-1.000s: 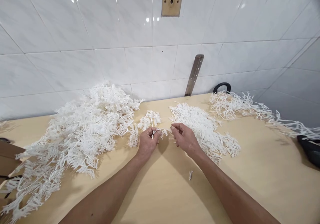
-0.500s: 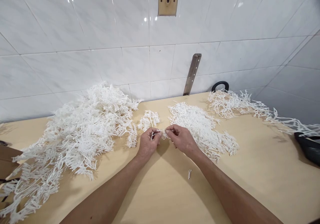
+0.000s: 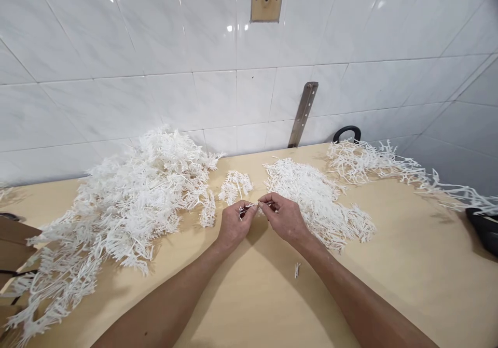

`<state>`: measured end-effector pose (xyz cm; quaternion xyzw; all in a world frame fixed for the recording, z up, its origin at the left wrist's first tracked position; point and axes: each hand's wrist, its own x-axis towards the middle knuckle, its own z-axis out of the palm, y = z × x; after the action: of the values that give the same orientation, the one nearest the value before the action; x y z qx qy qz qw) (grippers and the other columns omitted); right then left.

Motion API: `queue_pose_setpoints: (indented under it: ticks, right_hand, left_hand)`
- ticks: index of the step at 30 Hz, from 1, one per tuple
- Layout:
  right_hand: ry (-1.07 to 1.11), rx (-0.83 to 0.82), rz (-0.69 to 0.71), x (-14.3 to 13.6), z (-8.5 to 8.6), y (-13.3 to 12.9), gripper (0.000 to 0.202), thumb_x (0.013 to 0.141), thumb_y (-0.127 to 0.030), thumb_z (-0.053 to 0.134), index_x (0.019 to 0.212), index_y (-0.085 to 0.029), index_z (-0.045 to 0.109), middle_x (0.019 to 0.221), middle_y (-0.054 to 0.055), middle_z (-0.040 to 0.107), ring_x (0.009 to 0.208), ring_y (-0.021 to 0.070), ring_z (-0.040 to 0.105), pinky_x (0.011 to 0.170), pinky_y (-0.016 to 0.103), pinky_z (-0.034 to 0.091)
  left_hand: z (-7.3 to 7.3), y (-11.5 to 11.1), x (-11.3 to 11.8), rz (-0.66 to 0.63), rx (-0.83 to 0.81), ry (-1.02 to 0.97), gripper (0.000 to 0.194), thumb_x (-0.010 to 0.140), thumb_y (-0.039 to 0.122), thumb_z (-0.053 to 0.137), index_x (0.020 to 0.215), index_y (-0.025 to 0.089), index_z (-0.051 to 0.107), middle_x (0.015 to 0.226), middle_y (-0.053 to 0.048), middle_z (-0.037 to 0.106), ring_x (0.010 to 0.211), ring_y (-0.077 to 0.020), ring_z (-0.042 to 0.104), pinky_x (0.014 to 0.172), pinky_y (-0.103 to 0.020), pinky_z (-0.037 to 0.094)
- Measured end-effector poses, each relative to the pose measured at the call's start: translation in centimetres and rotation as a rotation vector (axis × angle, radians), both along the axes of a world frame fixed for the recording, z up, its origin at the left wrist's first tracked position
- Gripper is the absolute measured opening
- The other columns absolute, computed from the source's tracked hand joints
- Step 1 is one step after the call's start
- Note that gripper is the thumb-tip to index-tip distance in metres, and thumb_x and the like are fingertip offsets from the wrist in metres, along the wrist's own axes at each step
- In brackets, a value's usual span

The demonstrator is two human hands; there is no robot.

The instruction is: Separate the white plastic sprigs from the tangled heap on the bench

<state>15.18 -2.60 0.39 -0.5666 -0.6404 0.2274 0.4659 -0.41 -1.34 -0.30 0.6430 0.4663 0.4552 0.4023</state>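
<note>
My left hand (image 3: 236,223) pinches a thin white branched sprig (image 3: 251,206), with part of it showing between thumb and curled fingers. Thumb and forefinger of my right hand (image 3: 283,216) close on the sprig's other end, their tips almost touching the left ones. Beyond the left hand lies a small clump of white sprigs (image 3: 235,186). A heap of short white pieces (image 3: 307,192) spreads beside and behind the right hand. On the left is a much larger pile of branched white sprigs (image 3: 148,197). One loose white bit (image 3: 297,270) rests near my right forearm.
Bare white stems (image 3: 369,161) trail along the table's (image 3: 412,270) right rear. A black looped handle (image 3: 347,132) stands behind them, and a black object (image 3: 484,231) sits at the right edge. A metal strip (image 3: 303,114) leans on the tiled wall. Cardboard (image 3: 15,241) is at far left.
My fingertips have come closer together on the sprig, and less of it shows between them. The whole view has shifted slightly; the piles look unchanged.
</note>
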Motion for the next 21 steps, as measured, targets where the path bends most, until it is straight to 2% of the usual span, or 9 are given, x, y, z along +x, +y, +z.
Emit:
queue_pose_setpoints:
  ticks: [7,12,15,21]
  right_hand:
    - [-0.055,-0.079,0.003,0.3,0.3,0.0,0.021,0.086,-0.035,0.056,0.083,-0.021,0.071,0.069,0.001,0.070,0.059,0.0160,0.061,0.056,0.027,0.046]
    - [-0.067,-0.110,0.028,0.7,0.4,0.1,0.023,0.085,-0.035,0.052,0.085,-0.021,0.071,0.061,-0.001,0.066,0.050,0.0147,0.058,0.051,0.026,0.044]
    - [-0.126,-0.084,0.031,0.9,0.3,0.2,0.020,0.086,-0.032,0.052,0.085,-0.022,0.070,0.064,0.000,0.068,0.054,0.0153,0.060,0.054,0.027,0.045]
    - [-0.381,0.059,0.034,1.1,0.0,0.1,0.020,0.092,-0.025,0.047,0.084,-0.020,0.065,0.074,0.002,0.069,0.065,0.0168,0.061,0.062,0.028,0.042]
  left_hand:
    - [0.5,0.0,-0.1,0.003,-0.100,-0.062,0.029,0.081,0.044,0.062,0.072,0.017,0.065,0.049,0.004,0.050,0.049,-0.0119,0.047,0.050,-0.024,0.036]
    - [0.2,0.2,-0.1,0.002,-0.125,-0.086,0.030,0.081,0.046,0.062,0.074,0.017,0.065,0.049,0.004,0.050,0.049,-0.0119,0.047,0.051,-0.024,0.036]
    - [-0.1,0.3,-0.1,0.004,-0.093,-0.053,0.029,0.082,0.045,0.062,0.074,0.017,0.065,0.051,0.004,0.052,0.051,-0.0123,0.048,0.053,-0.024,0.037]
    - [0.0,0.1,-0.1,-0.002,-0.001,0.037,0.023,0.080,0.037,0.063,0.068,0.017,0.063,0.062,0.001,0.056,0.060,-0.0129,0.050,0.057,-0.024,0.037]
